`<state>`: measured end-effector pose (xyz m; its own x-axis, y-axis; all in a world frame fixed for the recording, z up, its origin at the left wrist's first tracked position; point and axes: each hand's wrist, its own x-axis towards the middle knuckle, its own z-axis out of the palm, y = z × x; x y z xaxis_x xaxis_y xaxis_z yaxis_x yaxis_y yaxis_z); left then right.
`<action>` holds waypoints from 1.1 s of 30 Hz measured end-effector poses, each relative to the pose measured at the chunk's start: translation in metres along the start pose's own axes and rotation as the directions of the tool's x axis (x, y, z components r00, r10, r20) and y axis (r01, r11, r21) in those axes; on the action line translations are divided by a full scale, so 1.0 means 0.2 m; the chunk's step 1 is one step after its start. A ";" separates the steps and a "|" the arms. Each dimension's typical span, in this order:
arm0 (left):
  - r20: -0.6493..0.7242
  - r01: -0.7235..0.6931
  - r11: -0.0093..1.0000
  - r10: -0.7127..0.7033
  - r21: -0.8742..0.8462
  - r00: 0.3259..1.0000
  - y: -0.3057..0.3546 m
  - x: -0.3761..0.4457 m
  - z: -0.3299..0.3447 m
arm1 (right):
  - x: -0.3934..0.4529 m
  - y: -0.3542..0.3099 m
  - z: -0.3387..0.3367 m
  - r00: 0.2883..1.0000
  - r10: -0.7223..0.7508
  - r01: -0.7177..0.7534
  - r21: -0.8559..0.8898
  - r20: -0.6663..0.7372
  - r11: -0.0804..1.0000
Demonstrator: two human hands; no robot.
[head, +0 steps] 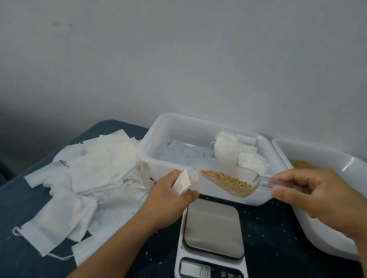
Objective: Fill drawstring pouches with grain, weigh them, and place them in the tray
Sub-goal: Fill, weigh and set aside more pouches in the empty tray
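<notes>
Holding an empty pouch (184, 181) mouth-up in the left hand (169, 196), fingers grasping it, above the scale (213, 247). Pinching the scoop (230, 182) of grain in the right hand (322, 198), long axis level, its tip just beside the pouch mouth, pointing left.

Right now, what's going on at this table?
A person's left hand holds an empty pouch open above the scale, which reads zero. The right hand holds a clear scoop of grain at its mouth. Several filled pouches sit in the tray.
</notes>
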<state>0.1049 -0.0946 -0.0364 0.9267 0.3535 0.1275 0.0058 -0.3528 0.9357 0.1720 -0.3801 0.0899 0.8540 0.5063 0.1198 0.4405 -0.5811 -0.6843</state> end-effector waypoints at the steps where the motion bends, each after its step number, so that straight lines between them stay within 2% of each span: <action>1: -0.004 0.002 1.000 -0.002 -0.007 1.000 0.00 0.00 0.00 | 0.00 -0.01 -0.01 1.000 0.003 -0.003 -0.013 0.014 1.000; 4: -0.006 -0.001 1.000 0.001 -0.012 1.000 0.00 0.00 -0.01 | 0.00 -0.03 -0.05 0.999 0.012 -0.006 -0.129 0.047 0.992; 9: -0.001 -0.040 0.994 0.040 0.098 0.999 0.00 0.00 -0.01 | 0.04 -0.10 -0.06 0.997 -0.025 0.036 -0.150 0.073 0.988; 17: 0.025 -0.109 0.979 0.106 0.174 0.994 -0.01 -0.01 0.01 | 0.10 -0.23 -0.09 0.983 -0.064 0.108 -0.262 0.174 0.959; 33: 0.077 -0.141 0.980 0.131 0.143 0.988 -0.01 -0.03 0.03 | 0.16 -0.27 -0.12 0.973 -0.111 0.190 -0.431 0.201 0.882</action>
<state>0.1020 -0.1001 -0.0411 0.9457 0.2360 0.2235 -0.0717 -0.5192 0.8516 0.1820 -0.3469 0.1481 0.7263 0.6857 0.0481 0.6703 -0.6911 -0.2704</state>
